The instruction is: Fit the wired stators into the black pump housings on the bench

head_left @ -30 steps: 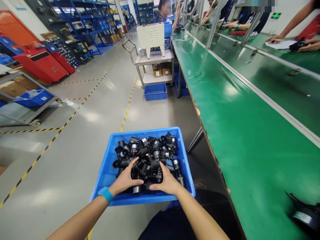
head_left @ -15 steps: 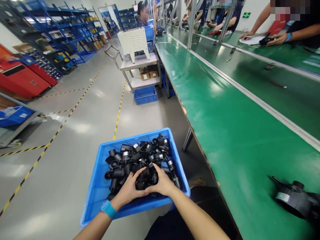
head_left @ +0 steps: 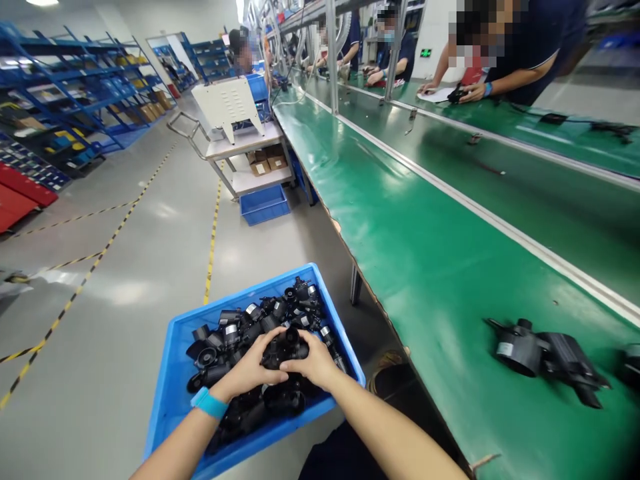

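Over the blue bin (head_left: 173, 393), both my hands close round a black plastic part (head_left: 287, 343) with a round opening on top, like a small pump or motor housing. My left hand (head_left: 250, 367), with a turquoise band at its wrist, grips its left side. My right hand (head_left: 315, 363) curls round its right side, the thumbs nearly meeting in front. Fingers and thumbs hide some of the part. Beneath and around lies a heap of similar black parts (head_left: 230, 335), several with silver labels.
A green-topped bench (head_left: 425, 267) runs along my right, with black parts (head_left: 520, 350) near me. Beyond the bin stand an empty blue crate (head_left: 265, 207) and a trolley (head_left: 250, 137) carrying a cream metal box. Co-workers sit across the bench; shelves (head_left: 75, 100) line the left.
My hands have lifted the black part slightly out of the heap, turning its round opening upward. The view has swung right, bringing more of the bench parts into sight.
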